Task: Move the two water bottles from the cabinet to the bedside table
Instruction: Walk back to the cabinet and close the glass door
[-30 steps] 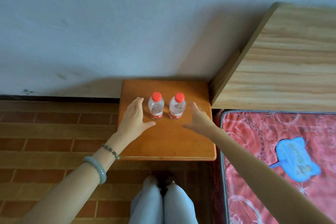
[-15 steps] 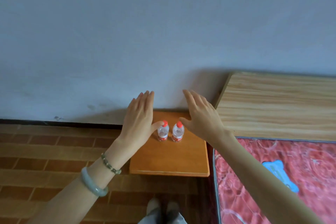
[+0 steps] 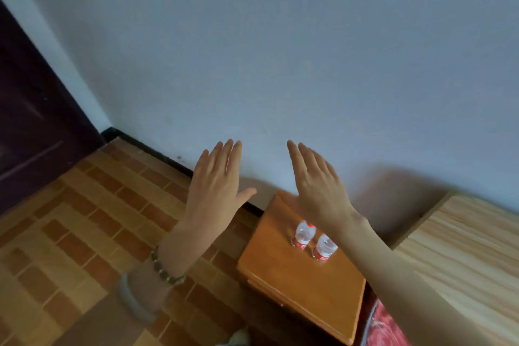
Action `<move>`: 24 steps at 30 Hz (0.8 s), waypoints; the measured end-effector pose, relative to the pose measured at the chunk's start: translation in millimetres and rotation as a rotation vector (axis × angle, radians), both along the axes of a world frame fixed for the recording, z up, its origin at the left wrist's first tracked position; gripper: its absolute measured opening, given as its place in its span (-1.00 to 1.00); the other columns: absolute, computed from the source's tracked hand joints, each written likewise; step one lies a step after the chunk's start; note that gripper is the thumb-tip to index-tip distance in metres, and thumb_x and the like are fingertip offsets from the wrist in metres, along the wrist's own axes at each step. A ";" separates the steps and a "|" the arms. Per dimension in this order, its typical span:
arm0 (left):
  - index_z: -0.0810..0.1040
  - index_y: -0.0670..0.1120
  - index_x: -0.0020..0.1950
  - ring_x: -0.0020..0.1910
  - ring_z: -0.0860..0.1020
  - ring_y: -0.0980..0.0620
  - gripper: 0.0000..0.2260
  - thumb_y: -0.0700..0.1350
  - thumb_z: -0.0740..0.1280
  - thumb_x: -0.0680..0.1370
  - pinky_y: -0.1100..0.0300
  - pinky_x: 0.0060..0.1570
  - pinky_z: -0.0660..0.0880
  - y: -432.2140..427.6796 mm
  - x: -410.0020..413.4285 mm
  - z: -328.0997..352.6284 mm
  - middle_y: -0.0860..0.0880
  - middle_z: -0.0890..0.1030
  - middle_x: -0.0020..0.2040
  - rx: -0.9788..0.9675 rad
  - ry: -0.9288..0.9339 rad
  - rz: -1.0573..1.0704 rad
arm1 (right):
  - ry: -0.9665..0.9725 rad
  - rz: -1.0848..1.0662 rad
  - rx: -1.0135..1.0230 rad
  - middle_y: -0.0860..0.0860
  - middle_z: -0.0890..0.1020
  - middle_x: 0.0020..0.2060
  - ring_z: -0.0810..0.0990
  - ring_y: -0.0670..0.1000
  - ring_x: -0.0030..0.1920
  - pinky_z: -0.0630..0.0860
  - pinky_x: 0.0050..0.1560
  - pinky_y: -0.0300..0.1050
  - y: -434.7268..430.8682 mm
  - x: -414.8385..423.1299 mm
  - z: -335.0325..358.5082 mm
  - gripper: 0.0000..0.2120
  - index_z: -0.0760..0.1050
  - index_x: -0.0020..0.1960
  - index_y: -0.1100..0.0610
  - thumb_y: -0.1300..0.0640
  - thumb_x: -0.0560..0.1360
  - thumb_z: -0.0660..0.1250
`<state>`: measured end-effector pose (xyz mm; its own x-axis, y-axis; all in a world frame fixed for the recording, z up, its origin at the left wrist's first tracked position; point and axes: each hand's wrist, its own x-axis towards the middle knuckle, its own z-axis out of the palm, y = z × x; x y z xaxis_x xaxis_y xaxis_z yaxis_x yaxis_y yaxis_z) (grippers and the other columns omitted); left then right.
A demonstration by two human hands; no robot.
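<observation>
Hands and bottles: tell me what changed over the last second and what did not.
Both hands lifted up and away from the bottles: the left hand and right hand were low beside them, now raised, open and flat, holding nothing. The view also swung left, bringing a dark door into sight. The two bottles stayed upright, side by side on the table.

My left hand [image 3: 217, 188] and right hand [image 3: 318, 191] have lifted, flat and empty, well clear of the two water bottles [image 3: 313, 241] on the bedside worktop [image 3: 283, 270], and my view has swung left, bringing a dark door [image 3: 33, 132] into sight.
</observation>
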<state>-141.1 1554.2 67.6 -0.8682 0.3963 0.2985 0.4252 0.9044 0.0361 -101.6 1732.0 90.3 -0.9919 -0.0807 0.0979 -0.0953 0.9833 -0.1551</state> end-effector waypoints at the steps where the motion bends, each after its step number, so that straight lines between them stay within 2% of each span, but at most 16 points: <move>1: 0.06 -0.16 0.50 0.46 0.17 -0.14 -0.20 0.22 0.30 0.44 -0.06 0.43 0.10 -10.5 5.2 -0.3 -0.16 0.20 0.49 -0.001 -0.013 0.041 | 0.003 0.039 -0.005 0.15 0.11 0.50 0.10 0.15 0.49 0.10 0.46 0.03 -9.7 -3.0 1.0 -0.18 -0.16 0.50 0.12 -0.11 0.49 0.28; 7: 0.07 -0.16 0.49 0.44 0.22 -0.14 -0.18 0.23 0.32 0.41 -0.06 0.40 0.12 -86.4 55.2 -0.9 -0.16 0.26 0.46 0.004 -0.023 0.367 | -0.043 0.359 -0.029 0.12 0.08 0.51 0.06 0.13 0.50 0.08 0.48 0.08 -92.7 -11.1 4.7 -0.17 -0.17 0.50 0.07 -0.19 0.48 0.24; 10: -0.06 -0.12 0.51 0.49 0.09 -0.09 -0.18 0.21 0.28 0.45 0.05 0.40 -0.10 -125.5 85.3 -0.6 -0.12 0.13 0.51 0.065 -0.017 0.515 | -0.051 0.541 -0.031 0.09 0.06 0.52 0.05 0.12 0.50 0.05 0.48 0.06 -139.6 -4.0 11.2 -0.22 -0.16 0.50 0.06 -0.26 0.49 0.13; 13: -0.11 -0.09 0.51 0.50 0.01 -0.05 -0.19 0.20 0.26 0.47 0.09 0.38 -0.18 -168.2 116.7 -1.1 -0.08 0.06 0.53 0.099 -0.022 0.681 | -0.036 0.690 -0.091 0.07 0.22 0.47 0.21 0.11 0.45 0.14 0.45 0.08 -190.8 2.9 15.2 -0.28 0.02 0.48 0.07 -0.30 0.47 0.08; 14: -0.06 -0.10 0.51 0.49 0.05 -0.06 -0.20 0.20 0.27 0.45 0.08 0.38 -0.15 -183.4 126.7 -1.5 -0.09 0.10 0.52 0.090 -0.017 0.743 | -0.035 0.738 -0.109 0.06 0.30 0.43 0.29 0.11 0.41 0.21 0.45 0.13 -209.9 4.1 13.8 -0.32 0.10 0.45 0.06 -0.32 0.48 0.03; 16: 0.03 -0.11 0.50 0.47 0.14 -0.09 -0.21 0.20 0.30 0.43 0.07 0.37 -0.09 -212.7 147.0 -0.4 -0.11 0.19 0.49 0.069 -0.004 0.864 | -0.040 0.834 -0.137 0.01 0.42 0.33 0.41 0.06 0.32 0.40 0.32 0.15 -251.2 5.4 7.9 -0.38 0.21 0.39 0.02 -0.32 0.47 -0.04; 20: -0.06 -0.06 0.51 0.49 0.09 -0.06 -0.24 0.23 0.23 0.47 0.03 0.44 0.03 -276.2 181.1 -1.0 -0.06 0.10 0.52 0.133 -0.004 1.066 | -0.095 1.022 -0.195 -0.06 0.36 0.37 0.35 0.02 0.37 0.37 0.33 0.16 -337.7 15.1 7.1 -0.41 0.11 0.38 -0.10 -0.22 0.45 0.25; 22: -0.05 -0.04 0.50 0.48 0.13 -0.05 -0.24 0.24 0.23 0.47 0.02 0.42 0.10 -311.6 197.9 1.5 -0.05 0.13 0.51 0.147 0.027 1.167 | -0.090 1.109 -0.196 -0.06 0.32 0.40 0.32 0.03 0.39 0.31 0.36 0.12 -383.2 22.4 7.0 -0.37 0.09 0.40 -0.09 -0.15 0.45 0.31; 24: -0.08 -0.05 0.50 0.47 0.14 -0.05 -0.24 0.25 0.21 0.47 0.03 0.42 0.06 -347.9 216.9 4.7 -0.04 0.14 0.51 0.126 0.052 1.248 | -0.065 1.181 -0.188 -0.04 0.28 0.43 0.27 0.03 0.42 0.26 0.38 0.08 -431.7 30.7 6.0 -0.32 0.04 0.43 -0.05 -0.13 0.45 0.33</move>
<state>75.9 1206.2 72.3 -0.6164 -0.7197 0.3195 -0.7134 0.6822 0.1604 -70.8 1300.2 96.3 -0.3180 -0.9348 0.1582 -0.9106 0.2547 -0.3254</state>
